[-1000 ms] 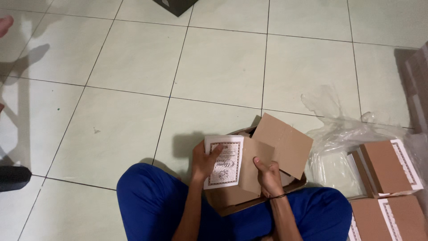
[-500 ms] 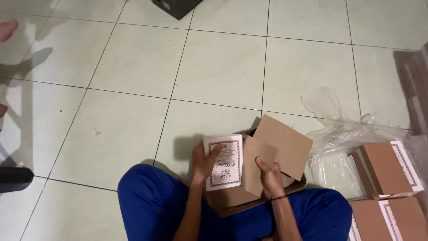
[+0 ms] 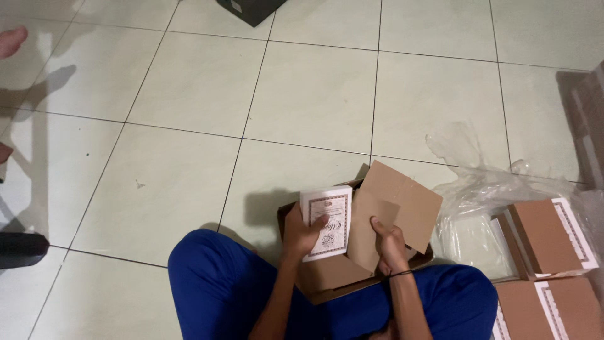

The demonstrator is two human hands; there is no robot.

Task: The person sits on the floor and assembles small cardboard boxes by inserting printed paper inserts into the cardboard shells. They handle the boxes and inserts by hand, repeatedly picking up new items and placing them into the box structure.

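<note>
I sit on a tiled floor with a brown cardboard box [image 3: 333, 277] in my lap, between my blue trouser legs. My left hand [image 3: 302, 232] grips the box's white printed flap [image 3: 330, 214] with a dark ornate border, thumb on its face. My right hand [image 3: 389, 240] holds the plain brown flap [image 3: 396, 201], which stands tilted up to the right. The inside of the box is mostly hidden behind the flaps.
Clear crumpled plastic wrap [image 3: 478, 195] lies to the right. Flat brown boxes with white bordered edges [image 3: 550, 236] are stacked at the right, another [image 3: 541, 308] below. A dark object [image 3: 251, 9] sits at the top edge. Someone's bare foot [image 3: 11, 41] shows far left, a dark shoe [image 3: 22, 249] lower left.
My hands have shifted slightly on the flaps; the white printed flap sits a little more upright and the right hand has slid up the brown flap.
</note>
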